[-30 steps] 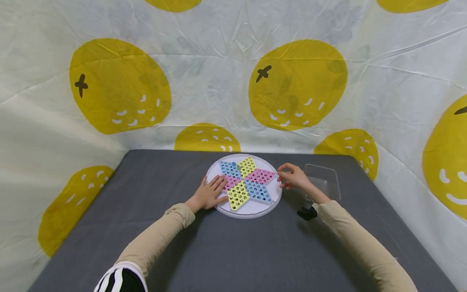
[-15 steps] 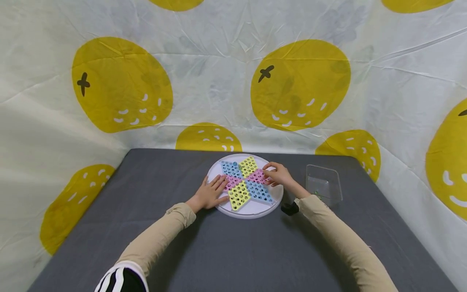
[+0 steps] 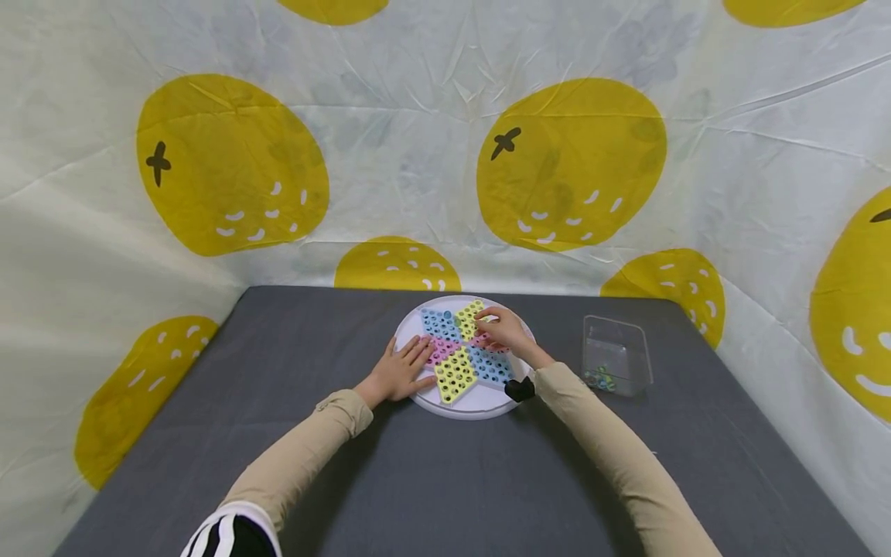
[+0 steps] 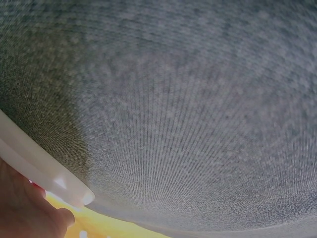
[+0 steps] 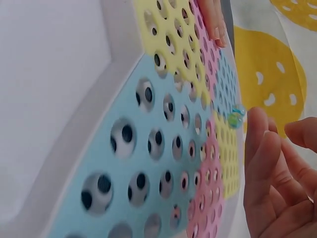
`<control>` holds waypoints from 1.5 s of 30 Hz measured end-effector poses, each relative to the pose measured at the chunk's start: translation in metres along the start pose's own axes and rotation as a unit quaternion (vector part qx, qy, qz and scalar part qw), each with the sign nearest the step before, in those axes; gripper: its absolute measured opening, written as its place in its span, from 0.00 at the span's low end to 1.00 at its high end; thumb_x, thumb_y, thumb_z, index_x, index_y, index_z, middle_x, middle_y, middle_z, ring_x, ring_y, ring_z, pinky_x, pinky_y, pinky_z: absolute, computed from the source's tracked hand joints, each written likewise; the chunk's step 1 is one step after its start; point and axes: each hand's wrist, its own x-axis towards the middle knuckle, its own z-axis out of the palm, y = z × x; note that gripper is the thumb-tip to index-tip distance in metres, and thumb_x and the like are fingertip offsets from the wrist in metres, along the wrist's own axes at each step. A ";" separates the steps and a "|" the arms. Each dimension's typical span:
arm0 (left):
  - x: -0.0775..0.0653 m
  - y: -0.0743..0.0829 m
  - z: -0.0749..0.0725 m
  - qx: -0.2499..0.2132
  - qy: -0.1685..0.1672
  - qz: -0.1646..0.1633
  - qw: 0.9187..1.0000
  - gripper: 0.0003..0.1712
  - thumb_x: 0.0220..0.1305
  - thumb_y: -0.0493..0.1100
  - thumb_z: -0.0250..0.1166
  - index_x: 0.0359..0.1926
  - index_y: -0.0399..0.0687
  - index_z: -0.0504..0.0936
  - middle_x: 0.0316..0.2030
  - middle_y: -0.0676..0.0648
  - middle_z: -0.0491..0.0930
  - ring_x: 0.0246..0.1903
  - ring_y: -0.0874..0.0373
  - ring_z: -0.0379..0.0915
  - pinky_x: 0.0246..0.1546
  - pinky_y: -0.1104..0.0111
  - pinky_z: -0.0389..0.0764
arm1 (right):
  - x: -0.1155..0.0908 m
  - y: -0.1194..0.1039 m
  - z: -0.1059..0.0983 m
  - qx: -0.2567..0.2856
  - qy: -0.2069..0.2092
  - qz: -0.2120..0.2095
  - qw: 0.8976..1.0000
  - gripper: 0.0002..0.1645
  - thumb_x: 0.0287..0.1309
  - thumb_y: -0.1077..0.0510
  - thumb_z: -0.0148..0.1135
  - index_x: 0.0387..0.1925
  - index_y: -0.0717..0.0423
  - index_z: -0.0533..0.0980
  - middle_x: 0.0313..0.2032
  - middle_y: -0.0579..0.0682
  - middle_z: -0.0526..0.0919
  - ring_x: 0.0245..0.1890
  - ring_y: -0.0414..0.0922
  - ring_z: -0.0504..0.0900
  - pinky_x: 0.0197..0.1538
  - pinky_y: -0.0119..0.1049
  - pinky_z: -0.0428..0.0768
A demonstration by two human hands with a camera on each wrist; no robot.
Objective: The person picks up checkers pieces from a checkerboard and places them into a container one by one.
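Observation:
A round white Chinese checkers board [image 3: 425,398] has a six-pointed star of blue, yellow and pink sections full of holes. My left hand [image 3: 397,371] lies with fingers spread over its left side, touching the pink section [image 3: 442,350]; in the left wrist view part of that hand [image 4: 29,208] shows at the board's rim [image 4: 44,166]. Over the right half, my right hand [image 3: 504,331] hovers with bent fingers near the far yellow section [image 3: 468,317]. In the right wrist view, glassy marbles [image 5: 237,116] sit just beyond its fingertips; I cannot tell whether the fingers hold one.
A clear plastic box [image 3: 626,352] with several green and blue marbles [image 3: 600,378] stands right of the board. Dark grey cloth [image 3: 445,487] covers the table. A white curtain with yellow fruit prints [image 3: 418,162] rises behind the table's far edge.
My right hand has moved left from beside the board's right edge to over its far yellow and pink sections, uncovering the clear box. My left hand has stayed in place.

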 end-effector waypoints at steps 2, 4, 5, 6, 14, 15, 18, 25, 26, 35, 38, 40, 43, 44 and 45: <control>0.000 0.000 0.000 0.001 0.000 0.000 1.000 0.40 0.63 0.68 0.35 0.69 0.55 0.43 0.70 0.53 0.41 0.70 0.56 0.35 0.65 0.47 0.40 | 0.004 -0.001 0.005 0.012 -0.002 0.002 1.000 0.19 0.59 0.55 0.52 0.51 0.59 0.70 0.38 0.62 0.82 0.25 0.48 0.83 0.26 0.36 0.78; 0.000 0.000 0.001 0.000 0.000 0.000 1.000 0.40 0.63 0.68 0.35 0.69 0.55 0.43 0.70 0.53 0.41 0.70 0.56 0.35 0.65 0.47 0.39 | 0.008 -0.001 0.009 0.023 -0.005 0.001 1.000 0.20 0.60 0.56 0.52 0.52 0.60 0.70 0.37 0.62 0.81 0.23 0.45 0.83 0.24 0.33 0.76; 0.000 0.000 0.001 -0.001 0.001 0.000 1.000 0.40 0.63 0.68 0.35 0.69 0.55 0.43 0.70 0.53 0.41 0.70 0.56 0.35 0.65 0.47 0.39 | 0.010 -0.002 0.011 0.028 -0.007 0.002 1.000 0.21 0.60 0.57 0.51 0.53 0.60 0.69 0.37 0.62 0.81 0.22 0.44 0.82 0.23 0.32 0.76; 0.000 0.000 0.002 -0.004 0.003 0.001 1.000 0.40 0.63 0.68 0.35 0.69 0.55 0.44 0.70 0.53 0.41 0.70 0.55 0.36 0.64 0.47 0.39 | 0.011 -0.003 0.013 0.033 -0.008 0.003 0.999 0.21 0.60 0.57 0.51 0.54 0.61 0.69 0.38 0.63 0.81 0.21 0.43 0.82 0.22 0.31 0.75; 0.001 -0.001 0.004 -0.017 0.006 0.002 1.000 0.40 0.62 0.68 0.36 0.69 0.54 0.44 0.70 0.52 0.42 0.70 0.55 0.36 0.64 0.46 0.39 | 0.022 -0.004 0.021 0.067 -0.024 0.026 0.997 0.22 0.62 0.57 0.48 0.57 0.58 0.66 0.41 0.63 0.80 0.21 0.40 0.81 0.24 0.29 0.75; 0.000 -0.001 0.003 -0.017 0.004 0.002 1.000 0.40 0.62 0.68 0.36 0.69 0.54 0.43 0.70 0.52 0.41 0.70 0.55 0.35 0.64 0.46 0.39 | 0.023 -0.004 0.021 0.068 -0.026 0.028 0.997 0.22 0.63 0.57 0.47 0.58 0.58 0.66 0.41 0.63 0.80 0.21 0.39 0.81 0.24 0.29 0.75; 0.000 0.000 0.000 -0.013 -0.006 0.000 1.000 0.40 0.63 0.68 0.36 0.70 0.55 0.42 0.70 0.53 0.40 0.70 0.55 0.34 0.64 0.47 0.38 | 0.026 -0.002 0.022 0.071 -0.036 0.029 0.996 0.23 0.64 0.57 0.46 0.59 0.58 0.64 0.41 0.63 0.80 0.20 0.38 0.80 0.23 0.28 0.74; -0.001 0.001 -0.002 -0.011 0.000 0.004 1.000 0.39 0.63 0.66 0.37 0.69 0.53 0.44 0.70 0.51 0.42 0.70 0.53 0.36 0.64 0.46 0.40 | 0.032 0.002 0.028 0.060 -0.055 0.029 0.996 0.23 0.63 0.57 0.47 0.59 0.59 0.64 0.31 0.59 0.82 0.16 0.37 0.79 0.19 0.27 0.70; -0.001 0.001 -0.002 -0.011 -0.001 0.003 1.000 0.39 0.64 0.66 0.37 0.69 0.53 0.44 0.70 0.51 0.42 0.70 0.53 0.36 0.64 0.46 0.40 | 0.033 0.002 0.029 0.057 -0.055 0.029 0.996 0.23 0.63 0.58 0.47 0.59 0.59 0.64 0.29 0.58 0.82 0.16 0.36 0.79 0.18 0.27 0.70; -0.001 0.000 -0.002 -0.013 -0.004 0.000 1.000 0.40 0.63 0.67 0.37 0.69 0.53 0.44 0.70 0.51 0.42 0.70 0.53 0.36 0.64 0.46 0.40 | 0.041 0.005 0.038 0.016 -0.004 0.039 0.999 0.18 0.60 0.57 0.50 0.52 0.55 0.70 0.22 0.52 0.82 0.13 0.37 0.77 0.15 0.27 0.70; -0.001 0.000 -0.002 -0.014 -0.006 0.000 1.000 0.40 0.63 0.67 0.37 0.69 0.54 0.43 0.70 0.52 0.41 0.70 0.54 0.35 0.64 0.46 0.39 | 0.042 0.003 0.041 0.000 0.014 0.046 0.999 0.15 0.59 0.57 0.52 0.49 0.54 0.71 0.20 0.51 0.82 0.12 0.37 0.77 0.15 0.27 0.70; -0.001 0.000 -0.002 -0.013 -0.008 0.000 1.000 0.40 0.63 0.67 0.37 0.69 0.54 0.43 0.70 0.52 0.41 0.70 0.54 0.35 0.64 0.46 0.39 | 0.042 0.002 0.042 -0.007 0.021 0.048 0.999 0.15 0.59 0.56 0.52 0.47 0.54 0.71 0.19 0.50 0.82 0.11 0.37 0.76 0.15 0.27 0.70; -0.001 0.000 -0.002 -0.011 -0.004 0.001 1.000 0.40 0.63 0.67 0.37 0.69 0.54 0.44 0.70 0.52 0.41 0.70 0.54 0.35 0.64 0.46 0.39 | 0.041 0.001 0.041 -0.002 0.023 0.051 0.998 0.13 0.59 0.56 0.52 0.46 0.54 0.70 0.19 0.50 0.82 0.11 0.37 0.77 0.15 0.28 0.70; -0.001 0.000 -0.002 -0.009 -0.004 0.000 1.000 0.40 0.63 0.67 0.36 0.69 0.54 0.43 0.70 0.52 0.41 0.70 0.54 0.35 0.64 0.47 0.39 | 0.040 0.000 0.041 0.000 0.022 0.052 0.998 0.13 0.59 0.56 0.52 0.45 0.54 0.70 0.19 0.50 0.82 0.11 0.37 0.77 0.15 0.28 0.70; 0.000 0.000 -0.001 -0.006 -0.006 0.000 1.000 0.40 0.63 0.67 0.35 0.69 0.54 0.43 0.70 0.53 0.40 0.70 0.55 0.34 0.65 0.47 0.39 | 0.040 0.000 0.040 0.004 0.020 0.051 0.998 0.13 0.59 0.56 0.52 0.45 0.54 0.70 0.19 0.50 0.82 0.12 0.37 0.77 0.15 0.28 0.70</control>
